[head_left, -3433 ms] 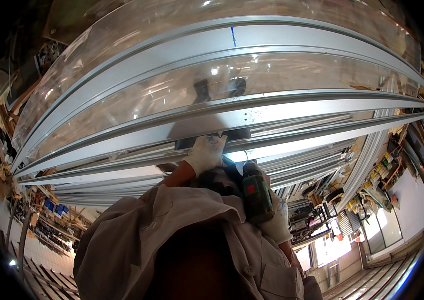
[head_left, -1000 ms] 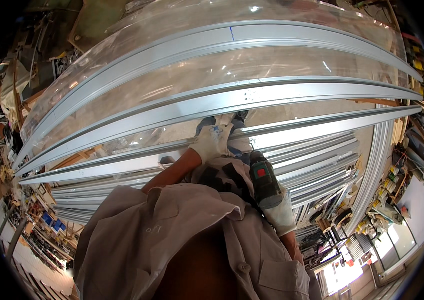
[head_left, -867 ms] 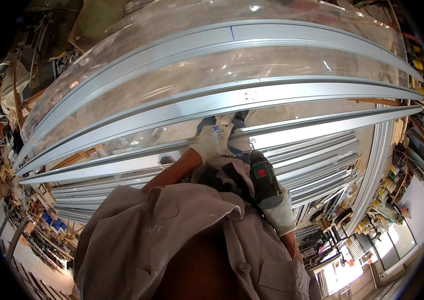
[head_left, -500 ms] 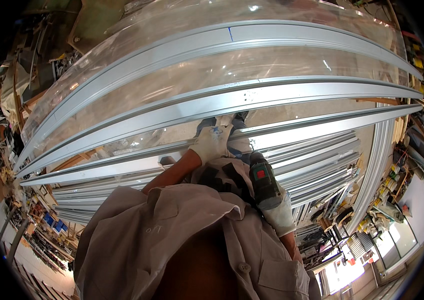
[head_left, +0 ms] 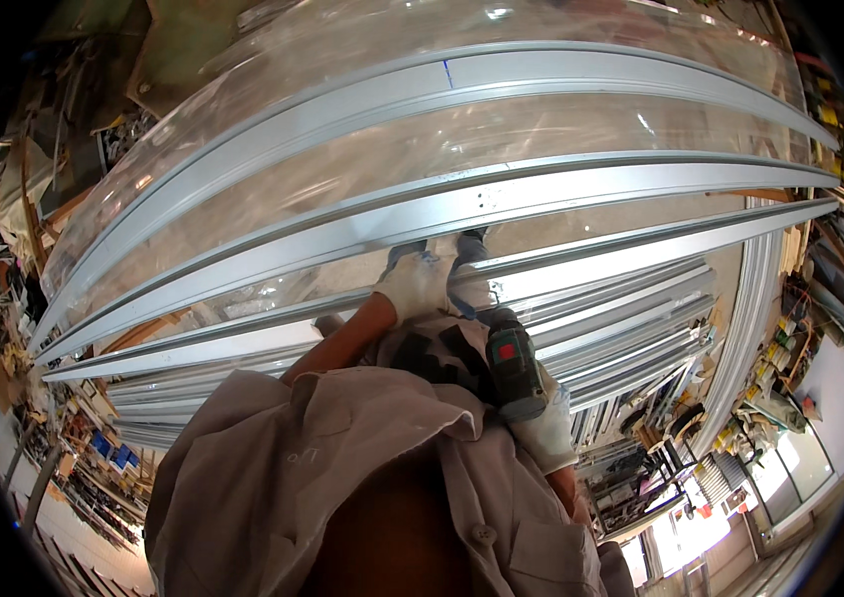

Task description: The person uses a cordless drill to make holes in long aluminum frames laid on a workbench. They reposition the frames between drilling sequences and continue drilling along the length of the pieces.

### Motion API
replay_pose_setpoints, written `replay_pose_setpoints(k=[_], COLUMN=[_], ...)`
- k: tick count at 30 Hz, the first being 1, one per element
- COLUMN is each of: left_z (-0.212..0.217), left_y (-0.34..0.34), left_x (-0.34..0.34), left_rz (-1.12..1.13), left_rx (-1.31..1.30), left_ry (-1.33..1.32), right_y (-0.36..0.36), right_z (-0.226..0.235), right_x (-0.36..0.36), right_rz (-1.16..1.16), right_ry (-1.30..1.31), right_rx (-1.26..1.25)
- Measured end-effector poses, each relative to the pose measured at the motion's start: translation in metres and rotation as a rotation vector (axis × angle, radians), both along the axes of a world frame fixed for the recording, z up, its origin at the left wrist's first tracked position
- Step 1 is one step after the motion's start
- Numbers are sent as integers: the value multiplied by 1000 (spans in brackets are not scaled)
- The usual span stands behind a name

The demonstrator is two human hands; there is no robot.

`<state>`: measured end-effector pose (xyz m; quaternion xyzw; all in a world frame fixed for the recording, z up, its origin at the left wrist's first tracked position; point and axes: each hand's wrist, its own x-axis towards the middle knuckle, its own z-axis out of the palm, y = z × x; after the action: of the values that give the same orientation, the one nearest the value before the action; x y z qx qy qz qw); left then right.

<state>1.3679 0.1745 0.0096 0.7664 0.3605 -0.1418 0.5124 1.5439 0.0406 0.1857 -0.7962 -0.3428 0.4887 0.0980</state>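
Observation:
My left hand (head_left: 414, 284), in a whitish work glove, is closed over the nearest long silver aluminium profile (head_left: 631, 242), and its fingertips are partly hidden. In my gloved right hand (head_left: 549, 428) is a dark cordless drill (head_left: 516, 366) with a red spot on its body. The drill points away from me, close to that profile, and I cannot tell whether its tip touches. Beyond lies a middle profile (head_left: 422, 216) with small dark holes or marks near its centre. A wider far profile (head_left: 342, 117) bears a short blue line.
Clear plastic sheeting (head_left: 332, 179) lies under the far profiles. More silver profiles (head_left: 631, 318) are stacked below the nearest one, and a long bundle (head_left: 745, 308) runs along the right. Cluttered tools and materials crowd both sides. My shoes (head_left: 472, 244) show between the profiles.
The nearest profile has tilted slightly, its left end lower and its right end higher in view. The drill has shifted a little left and down. Both hands keep their hold.

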Motion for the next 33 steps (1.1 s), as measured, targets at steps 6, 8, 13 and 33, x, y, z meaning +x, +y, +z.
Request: replay_pose_setpoints(k=[6, 8, 13, 33], left_z=[-12, -9, -23, -30], left_y=[-3, -1, -12, -6], left_x=[-2, 1, -4, -2], left_rz=[10, 5, -23, -81], left_rx=[-97, -98, -82, -194], left_ry=[9, -1, 27, 18], right_y=[-5, -8, -4, 18], right_z=[-5, -6, -5, 0], right_x=[-1, -3, -9, -30], right_rz=[11, -9, -38, -139], right_ry=[13, 2, -2, -33], right_rx=[20, -18, -129, -199])
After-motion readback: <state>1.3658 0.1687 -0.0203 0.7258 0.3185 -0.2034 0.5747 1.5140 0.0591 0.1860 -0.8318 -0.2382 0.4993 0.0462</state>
